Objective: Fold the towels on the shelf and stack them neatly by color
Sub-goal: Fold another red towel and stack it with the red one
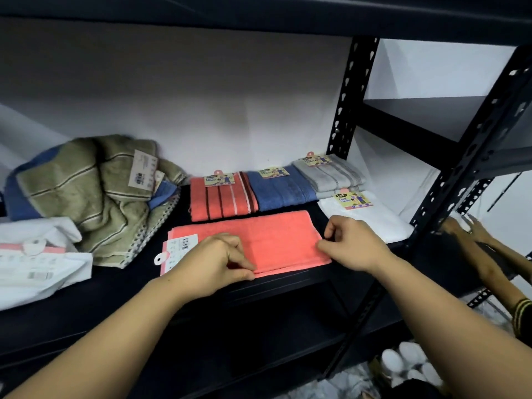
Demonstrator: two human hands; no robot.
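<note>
Coral towel (259, 240) lies flat near the front edge of the black shelf (115, 298), folded into a long rectangle, its paper tag (175, 250) sticking out at the left end. My left hand (214, 262) pinches the near edge between thumb and forefinger, the other fingers curled in; my right hand (351, 244) pinches the right end of the cloth the same way, fingers bent.

From here I judge the step to be another fold, so I would keep both pinches on matching layers, lift only enough to clear the surface, and bring the right end over to the left so the edges meet squarely before I press the crease down. If the layers slip, the near hem, which already shows a thin offset strip, will splay further.

Just behind sits a striped coral towel (223, 197), the likely place to stack this one. Beside it lie a blue towel (280, 188), grey towels (331, 175) and a white towel (371, 220), all folded. To the left an unfolded heap of olive towel (86, 191) and white towels (40, 263) waits. Another person's hands (466, 226) show at the far right.
</note>
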